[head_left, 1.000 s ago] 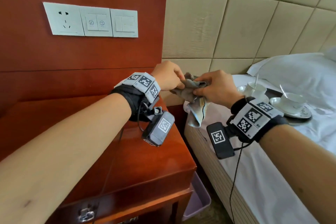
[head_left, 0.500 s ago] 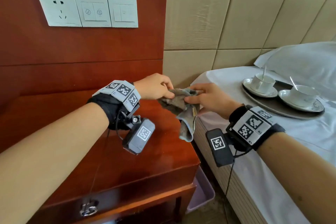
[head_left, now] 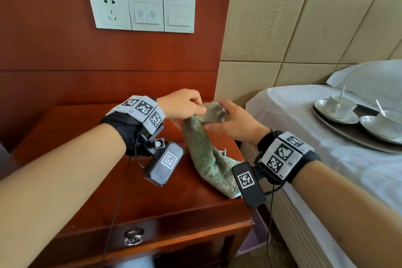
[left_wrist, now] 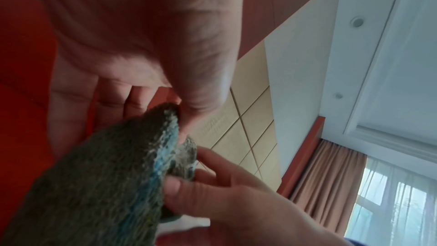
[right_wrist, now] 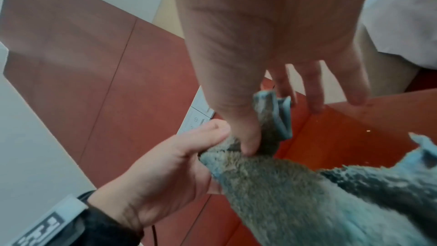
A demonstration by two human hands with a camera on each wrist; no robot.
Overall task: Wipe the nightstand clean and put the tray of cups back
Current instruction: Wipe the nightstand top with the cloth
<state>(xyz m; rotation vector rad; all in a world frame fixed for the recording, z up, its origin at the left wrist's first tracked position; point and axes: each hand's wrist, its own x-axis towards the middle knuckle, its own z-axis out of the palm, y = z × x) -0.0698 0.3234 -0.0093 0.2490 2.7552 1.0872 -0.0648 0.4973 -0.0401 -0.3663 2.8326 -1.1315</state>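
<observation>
While both hands were up by the bed a second ago, the head view now has the cloth lowered, its tail draped on the nightstand; wiping looks imminent. The tray of cups waits on the bed. Left wrist view: the left hand pinches a cloth corner. Right wrist view: the right hand pinches it beside the left thumb.

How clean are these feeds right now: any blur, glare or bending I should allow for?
Head view: straight wall lines bow near the edges, right hand and cloth top motion-smeared. Left wrist view: left hand soft and close, window bright. Right wrist view: soft overall, faint sheen on the nightstand.
</observation>
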